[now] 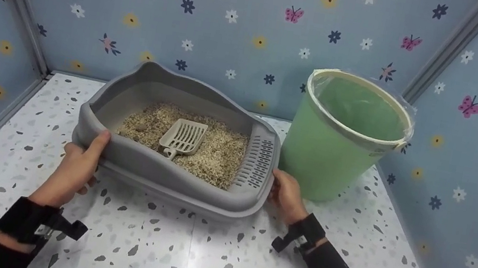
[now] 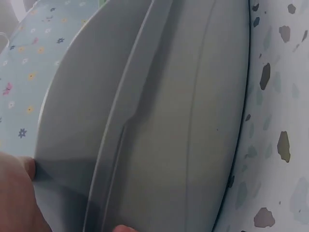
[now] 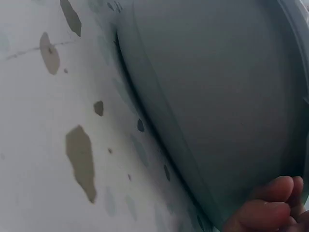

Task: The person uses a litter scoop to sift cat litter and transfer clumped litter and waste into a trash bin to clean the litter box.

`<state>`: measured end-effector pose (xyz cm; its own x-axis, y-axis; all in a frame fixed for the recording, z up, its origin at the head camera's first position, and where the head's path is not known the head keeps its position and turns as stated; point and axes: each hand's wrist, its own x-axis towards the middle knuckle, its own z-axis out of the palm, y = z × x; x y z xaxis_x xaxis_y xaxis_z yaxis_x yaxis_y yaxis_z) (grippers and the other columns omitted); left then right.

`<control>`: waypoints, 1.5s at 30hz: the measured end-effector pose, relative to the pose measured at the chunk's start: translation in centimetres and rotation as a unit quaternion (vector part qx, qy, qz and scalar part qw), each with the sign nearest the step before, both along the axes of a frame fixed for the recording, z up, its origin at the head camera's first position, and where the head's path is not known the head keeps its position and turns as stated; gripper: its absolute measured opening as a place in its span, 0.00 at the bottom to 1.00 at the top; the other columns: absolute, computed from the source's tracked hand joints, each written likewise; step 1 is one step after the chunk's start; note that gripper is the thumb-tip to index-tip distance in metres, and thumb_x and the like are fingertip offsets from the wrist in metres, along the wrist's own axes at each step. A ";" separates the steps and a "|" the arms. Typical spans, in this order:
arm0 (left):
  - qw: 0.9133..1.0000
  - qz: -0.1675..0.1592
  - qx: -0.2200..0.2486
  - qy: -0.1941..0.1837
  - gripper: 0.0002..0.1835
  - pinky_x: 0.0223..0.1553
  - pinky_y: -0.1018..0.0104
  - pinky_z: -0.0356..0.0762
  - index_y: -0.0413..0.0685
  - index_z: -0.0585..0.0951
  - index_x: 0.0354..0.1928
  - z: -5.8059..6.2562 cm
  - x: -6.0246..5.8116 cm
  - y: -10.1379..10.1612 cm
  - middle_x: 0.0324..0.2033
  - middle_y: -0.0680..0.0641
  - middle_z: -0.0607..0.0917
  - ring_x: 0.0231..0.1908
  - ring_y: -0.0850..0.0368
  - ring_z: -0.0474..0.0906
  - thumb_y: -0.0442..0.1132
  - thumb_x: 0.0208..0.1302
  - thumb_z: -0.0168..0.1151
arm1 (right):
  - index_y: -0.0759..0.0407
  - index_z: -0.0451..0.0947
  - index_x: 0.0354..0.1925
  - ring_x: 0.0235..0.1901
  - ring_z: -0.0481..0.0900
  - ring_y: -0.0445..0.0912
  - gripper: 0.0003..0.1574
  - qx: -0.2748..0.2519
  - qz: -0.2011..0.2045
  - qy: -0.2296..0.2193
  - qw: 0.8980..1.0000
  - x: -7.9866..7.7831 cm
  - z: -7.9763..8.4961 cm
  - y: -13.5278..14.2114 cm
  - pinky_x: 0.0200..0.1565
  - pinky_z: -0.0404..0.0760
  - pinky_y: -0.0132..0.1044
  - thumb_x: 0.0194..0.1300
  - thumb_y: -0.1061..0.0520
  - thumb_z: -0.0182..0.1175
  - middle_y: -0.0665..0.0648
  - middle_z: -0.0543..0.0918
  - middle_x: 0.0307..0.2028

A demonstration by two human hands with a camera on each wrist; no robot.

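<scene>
A grey litter box point(image 1: 172, 193) sits at a slant on the speckled surface, with tan litter point(image 1: 210, 163) spread inside. On the litter lies a pale slotted scoop point(image 1: 184, 137), its short handle toward the near wall. My left hand point(image 1: 78, 166) grips the box's left end, thumb on the outer wall near the rim and fingers lower down, partly hidden. At the opposite end my right hand point(image 1: 289, 194) holds the outer edge beside the perforated step point(image 1: 257, 161). Its curled fingertips point(image 3: 270, 212) show close against the box's outer wall in the right wrist view.
A green bin point(image 1: 322, 152) with a cream rim and clear liner stands just right of the box, close to my right hand. Flower-patterned panels point(image 1: 236, 33) enclose the back and both sides. Speckled white surface point(image 1: 172, 253) extends in front of the box.
</scene>
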<state>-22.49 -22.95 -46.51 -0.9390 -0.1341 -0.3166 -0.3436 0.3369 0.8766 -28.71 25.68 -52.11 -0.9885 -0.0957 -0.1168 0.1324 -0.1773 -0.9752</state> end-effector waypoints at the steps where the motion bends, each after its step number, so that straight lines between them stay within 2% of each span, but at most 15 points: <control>1: 1.000 0.003 0.009 0.002 0.67 0.20 0.60 0.75 0.26 0.38 0.78 -0.1 -0.2 0.1 0.29 0.44 0.75 0.24 0.54 0.75 0.85 0.73 0.40 | 0.61 0.86 0.46 0.23 0.69 0.41 0.22 -0.010 0.000 0.006 1.000 0.1 -0.1 0.0 0.25 0.66 0.31 0.89 0.51 0.48 0.50 0.76 0.25; 4: 0.999 0.010 0.034 0.007 0.64 0.21 0.61 0.74 0.31 0.38 0.78 -0.2 -1.2 0.1 0.26 0.47 0.73 0.23 0.55 0.74 0.84 0.74 0.42 | 0.61 0.84 0.46 0.23 0.68 0.41 0.21 -0.021 0.001 0.022 1.000 1.0 -0.3 -0.1 0.25 0.65 0.31 0.89 0.51 0.49 0.50 0.73 0.25; 9: 0.998 0.016 0.062 0.015 0.62 0.29 0.59 0.73 0.42 0.39 0.82 -0.4 -3.2 -0.4 0.38 0.43 0.71 0.30 0.54 0.74 0.85 0.73 0.43 | 0.58 0.81 0.39 0.22 0.68 0.42 0.22 0.007 0.018 0.040 0.999 3.1 -0.4 -0.5 0.22 0.63 0.32 0.89 0.51 0.49 0.51 0.71 0.25; 12: 0.997 0.024 0.071 0.022 0.62 0.31 0.59 0.74 0.44 0.36 0.84 -0.6 -3.7 -0.1 0.46 0.41 0.69 0.34 0.52 0.74 0.84 0.73 0.42 | 0.58 0.82 0.41 0.23 0.69 0.43 0.21 0.025 0.032 0.044 0.998 3.7 -0.4 -0.5 0.24 0.64 0.32 0.89 0.52 0.49 0.52 0.72 0.26; 16: 0.997 0.024 0.066 0.022 0.66 0.27 0.58 0.77 0.44 0.24 0.85 -0.8 -2.6 1.7 0.49 0.39 0.68 0.35 0.51 0.74 0.83 0.75 0.42 | 0.57 0.83 0.39 0.25 0.72 0.44 0.21 0.060 0.011 0.038 0.997 3.0 -0.2 -0.2 0.26 0.68 0.32 0.88 0.51 0.50 0.51 0.76 0.26; 19: 0.998 0.010 0.058 0.024 0.70 0.21 0.59 0.78 0.43 0.13 0.82 -0.7 -1.2 3.5 0.42 0.39 0.72 0.30 0.52 0.74 0.82 0.75 0.45 | 0.56 0.82 0.36 0.25 0.73 0.43 0.21 0.056 -0.026 0.031 0.998 1.6 -0.1 0.0 0.26 0.71 0.32 0.87 0.51 0.50 0.51 0.78 0.26; 21: 0.998 0.003 0.059 0.027 0.71 0.19 0.61 0.76 0.43 0.13 0.81 -0.6 -0.6 4.5 0.36 0.42 0.73 0.27 0.54 0.73 0.82 0.75 0.47 | 0.57 0.81 0.35 0.24 0.73 0.42 0.21 0.035 -0.045 0.028 0.998 0.9 0.0 0.0 0.26 0.72 0.32 0.86 0.52 0.51 0.50 0.78 0.25; 24: 0.998 0.001 0.062 0.033 0.73 0.17 0.61 0.75 0.40 0.11 0.80 -0.6 -0.4 5.3 0.27 0.47 0.73 0.23 0.56 0.73 0.81 0.75 0.49 | 0.57 0.80 0.35 0.23 0.71 0.41 0.20 0.005 -0.051 0.026 0.998 0.6 -0.2 -0.1 0.24 0.69 0.32 0.86 0.54 0.50 0.50 0.75 0.25; 27: 0.997 0.001 0.063 0.034 0.75 0.17 0.60 0.77 0.40 0.07 0.77 -0.9 -0.9 5.1 0.26 0.47 0.73 0.22 0.56 0.73 0.82 0.74 0.49 | 0.57 0.77 0.36 0.22 0.68 0.42 0.21 0.002 -0.035 0.032 0.999 1.3 -0.4 -0.3 0.23 0.65 0.32 0.88 0.52 0.48 0.50 0.72 0.25; 32: 0.997 0.000 0.063 0.041 0.71 0.25 0.59 0.78 0.50 0.07 0.79 -1.6 -2.3 3.7 0.34 0.44 0.73 0.29 0.54 0.74 0.83 0.74 0.45 | 0.56 0.78 0.37 0.24 0.69 0.43 0.22 0.004 0.006 0.036 0.999 3.7 -0.8 -1.1 0.23 0.65 0.32 0.89 0.49 0.48 0.51 0.72 0.26; 36: 0.996 -0.006 0.073 0.044 0.67 0.29 0.60 0.76 0.54 0.12 0.83 -1.6 -2.2 3.6 0.42 0.41 0.72 0.35 0.51 0.73 0.83 0.75 0.43 | 0.58 0.84 0.45 0.25 0.71 0.43 0.21 -0.005 0.044 0.028 0.999 5.0 -0.8 -1.3 0.23 0.67 0.32 0.90 0.50 0.48 0.52 0.75 0.28; 38: 0.996 -0.016 0.076 0.052 0.66 0.26 0.61 0.76 0.51 0.17 0.86 -1.4 -1.5 4.2 0.43 0.41 0.72 0.34 0.51 0.72 0.82 0.76 0.44 | 0.59 0.84 0.44 0.25 0.72 0.44 0.21 0.003 0.046 0.028 0.999 4.9 -0.8 -1.0 0.24 0.68 0.31 0.89 0.51 0.49 0.53 0.77 0.28; 41: 0.995 -0.035 0.077 0.060 0.64 0.19 0.63 0.73 0.49 0.25 0.86 -1.1 -0.3 5.7 0.38 0.43 0.73 0.29 0.54 0.70 0.80 0.77 0.50 | 0.58 0.84 0.40 0.25 0.72 0.44 0.20 0.009 0.020 0.024 0.999 3.8 -0.5 -0.3 0.23 0.66 0.31 0.88 0.51 0.51 0.53 0.77 0.27; 44: 0.995 -0.046 0.068 0.059 0.70 0.19 0.63 0.72 0.44 0.20 0.85 -1.1 0.6 6.9 0.50 0.34 0.76 0.28 0.53 0.69 0.79 0.75 0.55 | 0.56 0.80 0.36 0.24 0.71 0.44 0.21 -0.005 0.000 0.023 1.000 2.6 -0.3 0.1 0.22 0.65 0.31 0.88 0.51 0.51 0.52 0.75 0.26; 45: 0.995 -0.046 0.069 0.059 0.71 0.27 0.61 0.81 0.43 0.17 0.84 -1.2 0.7 7.1 0.59 0.26 0.74 0.34 0.48 0.76 0.78 0.76 0.56 | 0.56 0.78 0.35 0.23 0.70 0.43 0.21 -0.015 -0.002 0.022 1.000 2.4 -0.3 0.2 0.21 0.64 0.31 0.88 0.51 0.50 0.52 0.74 0.25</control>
<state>-21.82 -15.81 -47.72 -0.9769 -0.0091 -0.2135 -0.2096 0.2361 0.9489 -26.33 25.86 -52.44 -0.9930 -0.0946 -0.0705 0.0888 -0.2070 -0.9743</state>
